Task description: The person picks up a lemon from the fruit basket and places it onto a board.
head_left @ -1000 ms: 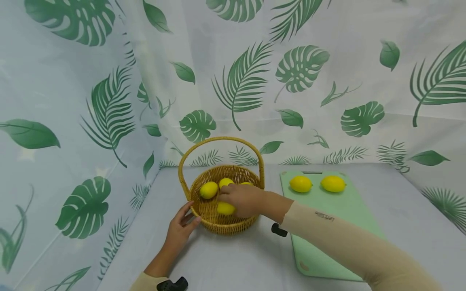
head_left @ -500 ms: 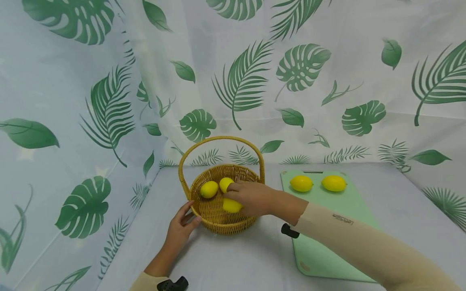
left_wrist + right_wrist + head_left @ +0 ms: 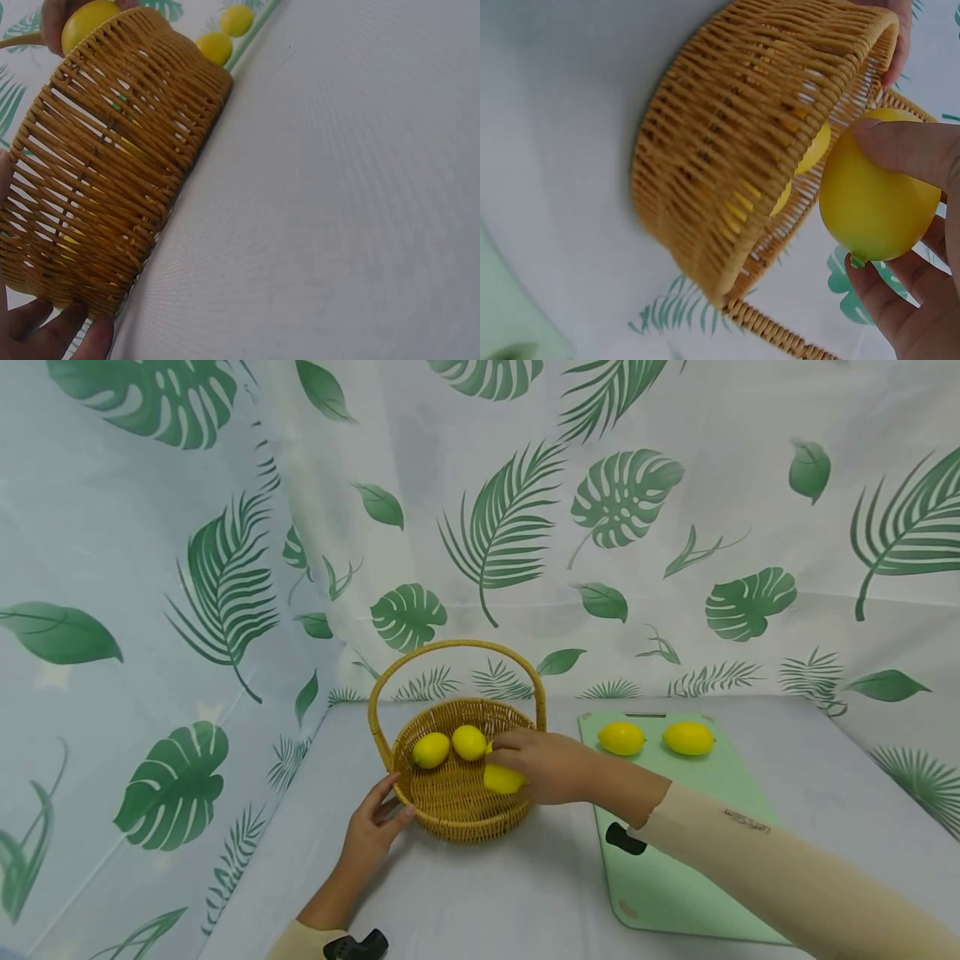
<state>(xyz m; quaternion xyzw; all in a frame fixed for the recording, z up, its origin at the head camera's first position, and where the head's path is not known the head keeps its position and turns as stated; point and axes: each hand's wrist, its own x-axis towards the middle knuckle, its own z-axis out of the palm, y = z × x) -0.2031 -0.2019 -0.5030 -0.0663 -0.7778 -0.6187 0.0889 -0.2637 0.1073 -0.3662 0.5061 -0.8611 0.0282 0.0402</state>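
Note:
A wicker basket (image 3: pixel 461 831) with a tall arched handle stands on the table. My left hand (image 3: pixel 367 835) holds its left side, the fingers (image 3: pixel 60 330) bent against the woven wall. Over the basket's right part, my right hand (image 3: pixel 551 768) grips a yellow lemon (image 3: pixel 502 779). In the right wrist view the thumb presses one side of that lemon (image 3: pixel 877 195), above the rim. Inside the basket lie one lemon (image 3: pixel 431 750) at the left and another lemon (image 3: pixel 468 742) at the back. A sliver of yellow shows beside my right fingers, mostly hidden.
To the right lies a pale green cutting board (image 3: pixel 675 877), partly under my right sleeve. Two lemons rest near its far end, a left lemon (image 3: pixel 621 738) and a right lemon (image 3: pixel 688 738). A leaf-patterned curtain (image 3: pixel 517 527) closes off the back and left.
My right hand has moved rightward across the basket with the lemon in its grip, uncovering more of the back lemon and basket floor. My left hand has stayed on the basket.

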